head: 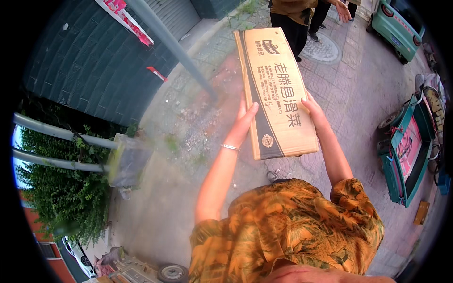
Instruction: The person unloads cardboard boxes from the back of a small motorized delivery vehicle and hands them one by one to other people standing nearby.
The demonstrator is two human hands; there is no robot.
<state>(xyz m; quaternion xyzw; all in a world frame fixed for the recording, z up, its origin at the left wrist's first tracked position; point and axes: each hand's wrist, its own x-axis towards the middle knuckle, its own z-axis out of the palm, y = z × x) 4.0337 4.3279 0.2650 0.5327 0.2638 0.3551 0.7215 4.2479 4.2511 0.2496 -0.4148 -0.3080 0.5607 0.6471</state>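
A long brown cardboard carton (274, 92) with printed writing and a dark band is held out in front of my chest, above the pavement. My left hand (244, 115) grips its left long side, the thumb lying on the edge of the printed face. On the opposite side, my right hand (314, 108) holds the carton with its thumb over the edge. The other fingers of both hands are mostly hidden beneath or behind the box. A light-coloured bracelet (230, 147) circles my left wrist.
Two or more people (290, 21) stand just beyond the carton. A grey metal pole (173, 46) rises at the left by a dark tiled wall (95, 67). At the right are a green cargo tricycle (407, 152) and a light green car (396, 30). Paved ground (339, 95) lies between.
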